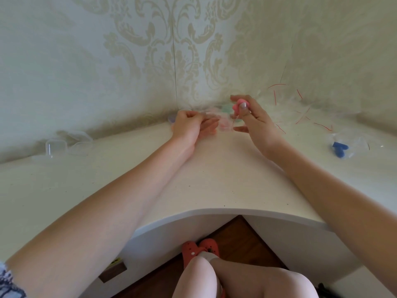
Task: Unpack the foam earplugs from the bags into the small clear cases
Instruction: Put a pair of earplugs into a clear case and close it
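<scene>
My right hand (251,117) pinches a pink foam earplug (238,105) between thumb and fingertips, raised above the white table near the back corner. Below it a small clear bag or case (225,125) with something pink inside lies between my hands; which it is I cannot tell. My left hand (189,123) has its fingers curled on the left edge of that clear piece. A green earplug (225,108) shows behind them. Several empty clear cases (68,145) sit at the far left. A clear bag with blue earplugs (340,148) lies at the right.
A heap of empty clear bags with red seal strips (300,110) is piled against the wall at the back right. The white table (214,179) has a curved front edge. Patterned wallpaper forms a corner behind my hands. My knees and red shoes (199,250) are below.
</scene>
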Tool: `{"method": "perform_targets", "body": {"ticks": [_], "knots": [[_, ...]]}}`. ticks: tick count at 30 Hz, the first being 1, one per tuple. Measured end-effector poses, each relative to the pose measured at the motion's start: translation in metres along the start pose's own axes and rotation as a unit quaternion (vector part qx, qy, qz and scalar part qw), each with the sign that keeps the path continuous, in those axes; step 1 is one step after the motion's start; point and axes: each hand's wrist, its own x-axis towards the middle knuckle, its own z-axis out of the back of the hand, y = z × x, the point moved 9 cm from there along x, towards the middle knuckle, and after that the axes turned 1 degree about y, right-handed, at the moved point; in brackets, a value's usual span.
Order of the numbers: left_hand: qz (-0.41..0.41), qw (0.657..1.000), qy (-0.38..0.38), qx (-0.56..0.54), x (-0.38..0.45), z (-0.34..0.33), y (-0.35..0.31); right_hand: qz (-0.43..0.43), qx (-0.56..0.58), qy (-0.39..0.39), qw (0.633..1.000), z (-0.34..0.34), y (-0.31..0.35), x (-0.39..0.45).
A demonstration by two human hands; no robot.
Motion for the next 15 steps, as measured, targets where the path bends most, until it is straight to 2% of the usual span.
{"method": "perform_targets", "body": {"ticks": [2, 5, 12, 15], "knots": [[-0.006, 1.0, -0.003, 0.003, -0.001, -0.001, 0.0, 0.008, 0.007, -0.002, 1.0, -0.001, 0.001, 0.0], [-0.025, 0.999, -0.01, 0.039, -0.004, -0.001, -0.001, 0.011, 0.009, -0.052, 0.999, 0.011, 0.0, 0.003], [-0.051, 0.995, 0.051, 0.066, -0.014, -0.016, -0.004, 0.011, -0.039, -0.13, 0.991, 0.036, -0.007, 0.005], [-0.056, 0.993, 0.058, 0.088, -0.015, -0.017, -0.004, 0.011, -0.09, -0.192, 0.977, 0.058, -0.007, 0.005]]}}
